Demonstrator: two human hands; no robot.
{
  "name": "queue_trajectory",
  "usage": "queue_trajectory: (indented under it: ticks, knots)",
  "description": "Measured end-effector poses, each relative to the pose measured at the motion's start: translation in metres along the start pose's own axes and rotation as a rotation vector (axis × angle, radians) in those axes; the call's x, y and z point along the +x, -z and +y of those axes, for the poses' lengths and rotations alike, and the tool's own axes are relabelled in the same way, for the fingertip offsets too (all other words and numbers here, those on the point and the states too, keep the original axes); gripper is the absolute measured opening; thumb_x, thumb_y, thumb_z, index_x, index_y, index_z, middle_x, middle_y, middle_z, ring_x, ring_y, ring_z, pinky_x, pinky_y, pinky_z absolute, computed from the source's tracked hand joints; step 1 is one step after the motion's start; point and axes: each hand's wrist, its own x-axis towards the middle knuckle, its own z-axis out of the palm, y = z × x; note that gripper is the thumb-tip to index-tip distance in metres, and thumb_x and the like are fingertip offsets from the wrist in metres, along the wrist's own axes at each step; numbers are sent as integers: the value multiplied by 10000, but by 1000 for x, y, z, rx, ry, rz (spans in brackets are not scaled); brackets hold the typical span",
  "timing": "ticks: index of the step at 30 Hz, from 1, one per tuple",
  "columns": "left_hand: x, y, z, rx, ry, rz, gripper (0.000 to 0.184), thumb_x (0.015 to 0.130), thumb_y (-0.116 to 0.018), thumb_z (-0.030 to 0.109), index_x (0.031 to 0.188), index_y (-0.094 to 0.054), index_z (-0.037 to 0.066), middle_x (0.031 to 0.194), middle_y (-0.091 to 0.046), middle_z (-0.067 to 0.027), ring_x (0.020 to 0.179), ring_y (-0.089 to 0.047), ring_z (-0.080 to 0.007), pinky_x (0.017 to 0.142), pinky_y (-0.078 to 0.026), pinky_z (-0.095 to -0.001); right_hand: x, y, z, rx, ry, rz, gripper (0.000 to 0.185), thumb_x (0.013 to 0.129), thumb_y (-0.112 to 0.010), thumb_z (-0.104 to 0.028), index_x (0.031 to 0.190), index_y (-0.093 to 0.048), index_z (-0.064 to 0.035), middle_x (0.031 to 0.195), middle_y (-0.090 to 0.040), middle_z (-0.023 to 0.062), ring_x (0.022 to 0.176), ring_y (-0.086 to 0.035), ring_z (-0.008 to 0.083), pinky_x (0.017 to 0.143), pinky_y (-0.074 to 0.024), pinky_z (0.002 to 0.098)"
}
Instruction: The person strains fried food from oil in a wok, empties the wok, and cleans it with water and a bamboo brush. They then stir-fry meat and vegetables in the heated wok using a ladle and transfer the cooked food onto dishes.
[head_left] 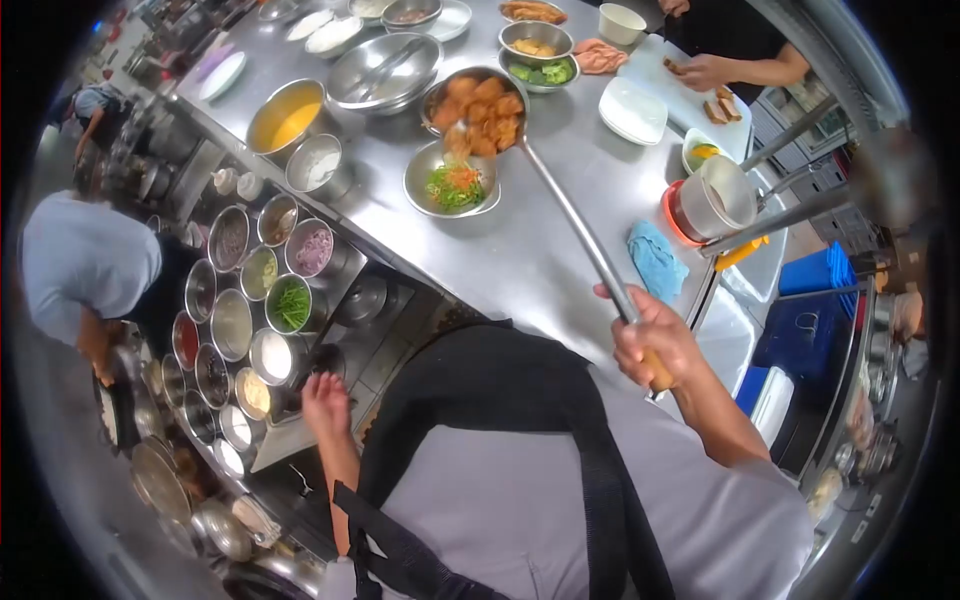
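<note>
My right hand is wrapped round the wooden-ended handle of a long metal strainer. Its basket is full of orange-brown fried pieces and is tipped over a metal bowl. Some pieces are blurred at the basket's lower edge, above the bowl. Inside the bowl lie chopped greens with orange shreds on top. My left hand is held low at the left, fingers apart, holding nothing, near the bins of ingredients.
Ingredient bins stand at the left, with a person beyond them. At the upper right, another person's hands are at a cutting board. A blue cloth and a white container lie near the right edge.
</note>
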Motion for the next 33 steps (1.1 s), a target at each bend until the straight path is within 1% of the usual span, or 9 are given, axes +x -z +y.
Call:
queue_trajectory:
  ticks: [2, 4, 10, 14, 17, 20, 24, 28, 33]
  knots:
    - [-10, -43, -21, 37, 43, 42, 177, 940, -572, 176, 1035, -562, 27, 893, -610, -117, 807, -601, -249, 670, -522, -331, 10, 9, 15, -78, -43, 27, 565, 871, -506, 7, 1410, -378, -106, 605, -463, 12, 416, -466, 111, 367, -349, 251]
    - [-16, -72, -30, 248, -11, -39, 232, 944, -581, 194, 1129, -541, 61, 930, -613, -98, 779, -614, -219, 653, -528, -335, 23, 16, 37, -422, 2, 160, 599, 873, -517, 10, 1435, -355, -115, 600, -470, 1, 430, -468, 94, 386, -361, 240]
    - [-28, -82, -36, 535, -95, -70, 249, 946, -570, 157, 1171, -495, 84, 924, -603, -87, 729, -614, -181, 614, -527, -309, 34, 14, 33, -348, -2, 215, 633, 864, -505, 36, 1450, -320, -115, 629, -457, 12, 427, -456, 109, 415, -397, 254]
    - [-4, 27, -58, 937, -115, -124, 262, 940, -551, 129, 1181, -477, 57, 922, -607, -102, 721, -608, -178, 603, -517, -293, 45, 16, 26, -58, 109, -12, 652, 857, -494, 17, 1466, -282, -82, 642, -472, 46, 419, -477, 146, 409, -401, 278]
    - [-29, 115, -79, 1411, -134, -94, 255, 930, -552, 127, 1168, -508, 44, 950, -629, -113, 755, -619, -187, 630, -514, -302, 54, 9, 22, 428, 2, -367, 658, 898, -488, -37, 1497, -218, -83, 630, -442, 69, 397, -441, 170, 391, -399, 298]
    - [-94, 219, -95, 1460, -2, -113, 238, 922, -558, 128, 1142, -537, 39, 955, -641, -109, 784, -620, -184, 665, -509, -303, 71, -12, 46, 523, -165, -616, 675, 909, -489, -45, 1509, -181, -72, 638, -449, 83, 402, -449, 174, 377, -392, 307]
    - [-198, 324, -125, 1305, 73, -106, 219, 911, -565, 131, 1107, -576, 32, 961, -657, -105, 822, -622, -181, 711, -501, -305, 103, -91, 90, 401, -466, -828, 707, 878, -534, -4, 1499, -197, -39, 566, -434, 100, 369, -446, 183, 348, -373, 308]
    - [-249, 371, -161, 1139, -59, -24, 207, 901, -573, 133, 1072, -615, 25, 967, -672, -100, 861, -623, -177, 757, -493, -307, 132, -223, 145, 248, -769, -989, 735, 841, -575, 25, 1480, -211, 6, 553, -432, 97, 360, -437, 161, 321, -342, 282]
    - [-273, 412, -142, 1005, -360, 344, 202, 887, -583, 136, 1028, -664, 16, 975, -692, -94, 910, -625, -173, 815, -484, -309, 138, -401, 258, -309, -673, -1201, 732, 811, -576, 11, 1474, -268, -31, 622, -464, 51, 399, -450, 132, 356, -366, 263]
